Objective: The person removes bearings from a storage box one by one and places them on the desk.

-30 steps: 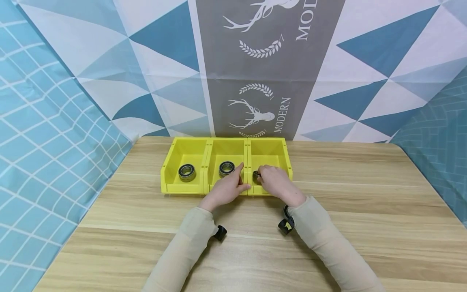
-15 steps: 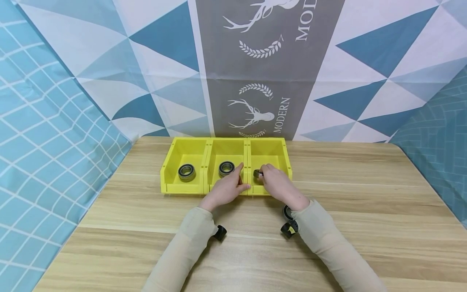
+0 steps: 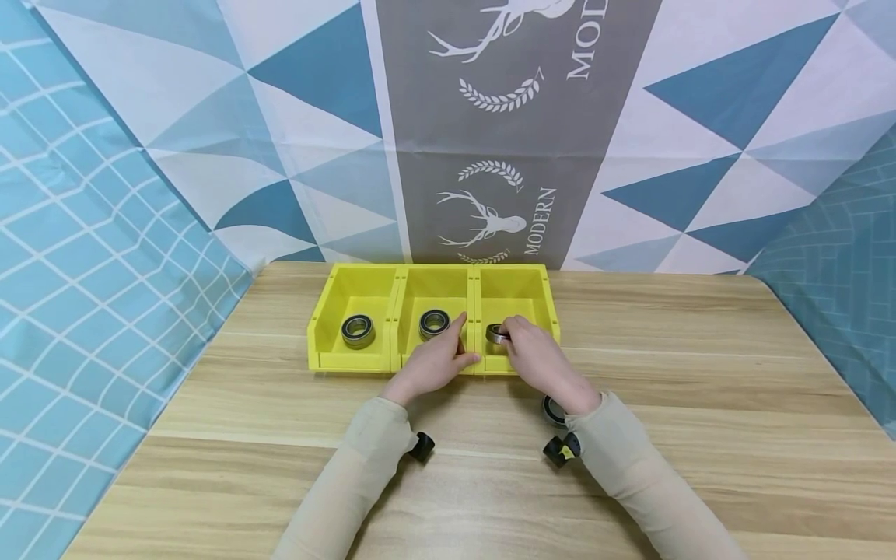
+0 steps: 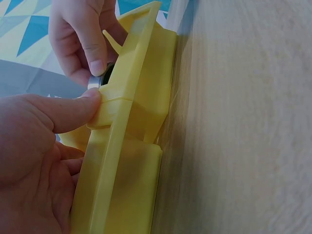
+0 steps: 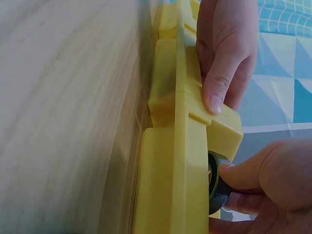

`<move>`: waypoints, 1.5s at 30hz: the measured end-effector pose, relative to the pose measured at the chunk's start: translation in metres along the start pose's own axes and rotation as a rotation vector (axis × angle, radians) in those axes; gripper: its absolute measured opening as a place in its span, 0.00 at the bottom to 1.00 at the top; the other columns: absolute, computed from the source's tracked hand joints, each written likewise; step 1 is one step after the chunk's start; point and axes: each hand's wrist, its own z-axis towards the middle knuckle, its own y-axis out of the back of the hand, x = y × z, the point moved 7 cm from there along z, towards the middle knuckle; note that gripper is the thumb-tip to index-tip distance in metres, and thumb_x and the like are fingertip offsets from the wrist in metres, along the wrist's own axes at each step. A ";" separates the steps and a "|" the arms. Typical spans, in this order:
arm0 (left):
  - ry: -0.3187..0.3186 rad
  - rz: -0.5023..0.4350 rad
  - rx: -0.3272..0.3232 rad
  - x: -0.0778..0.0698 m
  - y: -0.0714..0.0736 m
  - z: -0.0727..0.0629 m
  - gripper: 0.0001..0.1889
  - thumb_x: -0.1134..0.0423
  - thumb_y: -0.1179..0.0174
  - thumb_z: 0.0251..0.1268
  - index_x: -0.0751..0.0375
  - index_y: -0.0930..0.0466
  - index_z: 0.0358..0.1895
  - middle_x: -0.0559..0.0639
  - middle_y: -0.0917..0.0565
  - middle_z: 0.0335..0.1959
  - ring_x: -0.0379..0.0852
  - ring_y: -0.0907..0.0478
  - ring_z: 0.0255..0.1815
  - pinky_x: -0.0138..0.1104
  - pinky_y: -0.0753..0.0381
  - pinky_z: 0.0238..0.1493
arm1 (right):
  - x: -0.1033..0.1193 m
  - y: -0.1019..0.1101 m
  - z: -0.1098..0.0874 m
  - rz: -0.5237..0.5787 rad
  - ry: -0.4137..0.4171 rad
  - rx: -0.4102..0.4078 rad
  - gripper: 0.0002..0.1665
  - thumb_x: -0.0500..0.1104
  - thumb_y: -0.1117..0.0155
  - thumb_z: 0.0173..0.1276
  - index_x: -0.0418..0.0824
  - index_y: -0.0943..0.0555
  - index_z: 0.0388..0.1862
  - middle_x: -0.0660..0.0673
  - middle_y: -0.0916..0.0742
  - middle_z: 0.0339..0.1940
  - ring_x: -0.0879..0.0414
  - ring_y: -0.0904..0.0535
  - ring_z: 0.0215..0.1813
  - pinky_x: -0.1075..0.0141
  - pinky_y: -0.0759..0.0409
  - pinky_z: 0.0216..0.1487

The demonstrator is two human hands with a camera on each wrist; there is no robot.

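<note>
Three yellow bins stand side by side: a left bin (image 3: pixel 365 281), a middle bin (image 3: pixel 438 281) and a right bin (image 3: pixel 514 283). My right hand (image 3: pixel 537 356) pinches a ball bearing (image 3: pixel 496 335) between thumb and fingers, low inside the right bin near its front. My left hand (image 3: pixel 432 364) grips the wall where the middle and right bins meet; its thumb (image 4: pixel 73 111) lies on the front rim. One bearing (image 3: pixel 425 327) lies in the middle bin, partly behind the left hand. Another bearing (image 3: pixel 358 343) lies in the left bin.
A further bearing (image 3: pixel 549 407) rests on the wooden table (image 3: pixel 476 505), close to the right wrist and partly hidden by it. Black wrist cameras hang under both sleeves. Patterned cloth (image 3: pixel 504 117) rises behind the bins, with blue cloth at both sides.
My right hand has drawn slightly back and right, and the bearing it pinches shows more now. The bearing on the table is less covered. My left hand has stayed put.
</note>
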 end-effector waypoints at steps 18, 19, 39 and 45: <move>0.010 -0.007 0.005 -0.001 0.001 -0.002 0.41 0.50 0.46 0.62 0.63 0.57 0.71 0.45 0.25 0.30 0.39 0.30 0.23 0.31 0.30 0.24 | 0.004 0.012 -0.019 0.079 -0.016 -0.058 0.07 0.40 0.39 0.62 0.38 0.20 0.37 0.45 0.19 0.35 0.54 0.23 0.38 0.60 0.24 0.38; 0.011 -0.005 0.003 -0.001 0.001 -0.002 0.41 0.50 0.46 0.62 0.63 0.57 0.71 0.44 0.25 0.30 0.38 0.30 0.23 0.31 0.30 0.24 | 0.004 0.012 -0.020 0.080 -0.014 -0.059 0.08 0.41 0.39 0.62 0.38 0.19 0.37 0.45 0.19 0.35 0.54 0.23 0.37 0.60 0.25 0.38; 0.002 0.004 -0.006 0.000 -0.001 -0.002 0.41 0.50 0.46 0.63 0.64 0.57 0.71 0.44 0.25 0.30 0.38 0.30 0.24 0.31 0.30 0.25 | 0.010 0.017 -0.047 0.096 0.000 -0.066 0.06 0.41 0.36 0.60 0.41 0.20 0.35 0.48 0.19 0.34 0.57 0.25 0.34 0.65 0.28 0.33; 0.002 0.002 -0.006 0.000 -0.001 -0.002 0.41 0.50 0.46 0.63 0.64 0.57 0.71 0.45 0.25 0.30 0.39 0.30 0.24 0.31 0.30 0.25 | 0.010 0.019 -0.052 0.087 0.026 -0.084 0.06 0.40 0.34 0.57 0.40 0.19 0.33 0.48 0.18 0.33 0.56 0.24 0.33 0.65 0.29 0.33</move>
